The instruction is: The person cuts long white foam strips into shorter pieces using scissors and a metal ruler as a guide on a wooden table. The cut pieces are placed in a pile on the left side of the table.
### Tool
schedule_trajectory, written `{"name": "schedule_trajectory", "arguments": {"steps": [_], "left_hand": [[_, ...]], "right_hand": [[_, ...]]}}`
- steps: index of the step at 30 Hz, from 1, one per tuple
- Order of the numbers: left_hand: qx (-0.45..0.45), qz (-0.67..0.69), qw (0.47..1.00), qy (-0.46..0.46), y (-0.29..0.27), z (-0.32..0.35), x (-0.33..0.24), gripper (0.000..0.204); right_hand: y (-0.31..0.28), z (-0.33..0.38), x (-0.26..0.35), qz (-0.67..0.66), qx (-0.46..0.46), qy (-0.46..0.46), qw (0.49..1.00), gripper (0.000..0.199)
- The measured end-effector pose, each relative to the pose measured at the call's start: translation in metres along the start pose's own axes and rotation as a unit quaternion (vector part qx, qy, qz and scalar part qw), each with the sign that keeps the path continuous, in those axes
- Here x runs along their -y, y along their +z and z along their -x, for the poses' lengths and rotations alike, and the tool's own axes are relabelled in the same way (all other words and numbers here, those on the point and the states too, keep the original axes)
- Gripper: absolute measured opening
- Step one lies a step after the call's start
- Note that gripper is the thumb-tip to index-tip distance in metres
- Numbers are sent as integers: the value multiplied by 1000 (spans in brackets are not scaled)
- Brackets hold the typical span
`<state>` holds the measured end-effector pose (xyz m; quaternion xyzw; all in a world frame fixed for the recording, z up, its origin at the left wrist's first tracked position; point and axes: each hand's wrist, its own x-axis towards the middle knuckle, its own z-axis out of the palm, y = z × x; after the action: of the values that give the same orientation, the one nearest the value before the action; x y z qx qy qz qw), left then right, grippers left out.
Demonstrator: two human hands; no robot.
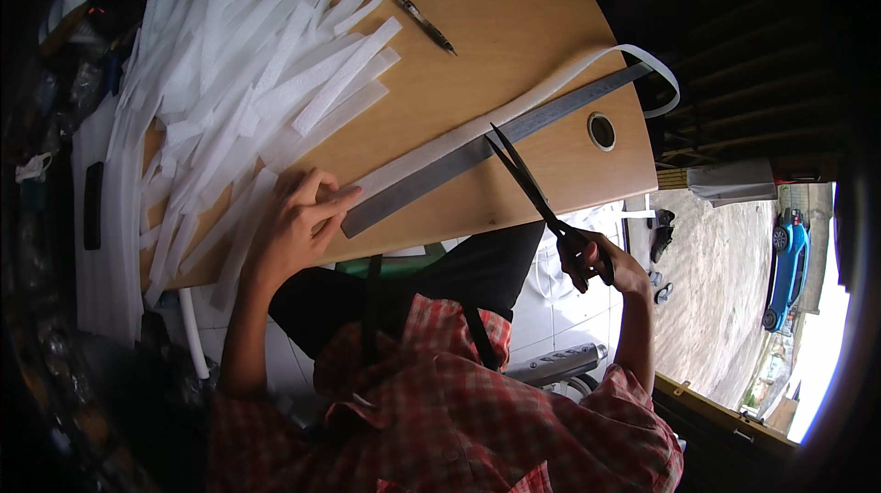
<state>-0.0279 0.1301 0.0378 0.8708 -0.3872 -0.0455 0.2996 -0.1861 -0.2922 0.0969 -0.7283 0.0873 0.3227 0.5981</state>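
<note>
A: Left hand (298, 222)?
B: Flat on the wooden table (514, 6), fingers together and stretched out, pressing down the near end of a long white strip (431, 149) and touching the low end of the metal ruler (477, 151).

A: Ruler where?
B: Lies slantwise across the table, from the left hand up toward the right edge. The strip runs along its upper side, touching it, then loops off the table edge at the far right.

A: Right hand (592, 259)?
B: Off the table's near edge, fingers closed through the black handles of the scissors (532, 185). Firm grip.

A: Blades?
B: Slightly apart, tips pointing up-left, right at the ruler and strip, about mid-length. Can't tell if the strip sits between the blades or just under them.

A: Other stuff?
B: Big heap of cut white strips (239, 80) covering the left half of the table, some hanging over the left edge. A dark pen (425, 25) lies alone near the top, well apart from the ruler. Round hole (602, 130) in the tabletop just below the ruler's far end.

A: Clothes?
B: Red checked shirt (440, 410), dark apron straps over it.

A: Background?
B: Paved yard at the right with a blue car (789, 273). Left side too dark to make out.
</note>
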Motion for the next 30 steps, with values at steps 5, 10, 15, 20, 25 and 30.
{"name": "schedule_trajectory", "arguments": {"steps": [5,10,15,20,25,30], "left_hand": [[6,7,1000,-15,-1,5,-2,56],[6,18,1000,-12,2,7,0,62],[2,41,999,-12,7,9,3,66],[-8,34,999,4,8,9,5,66],[-16,47,999,3,11,9,7,61],[-20,47,999,0,9,10,5,57]], "right_hand": [[-3,-10,-2,17,12,-5,1000,91],[-1,-19,5,25,15,-18,999,78],[4,-23,10,1,-24,7,1000,66],[11,-24,27,1,-70,-1,998,52],[17,-28,20,1,-94,-18,995,50],[20,-31,6,-24,-92,-28,995,54]]}}
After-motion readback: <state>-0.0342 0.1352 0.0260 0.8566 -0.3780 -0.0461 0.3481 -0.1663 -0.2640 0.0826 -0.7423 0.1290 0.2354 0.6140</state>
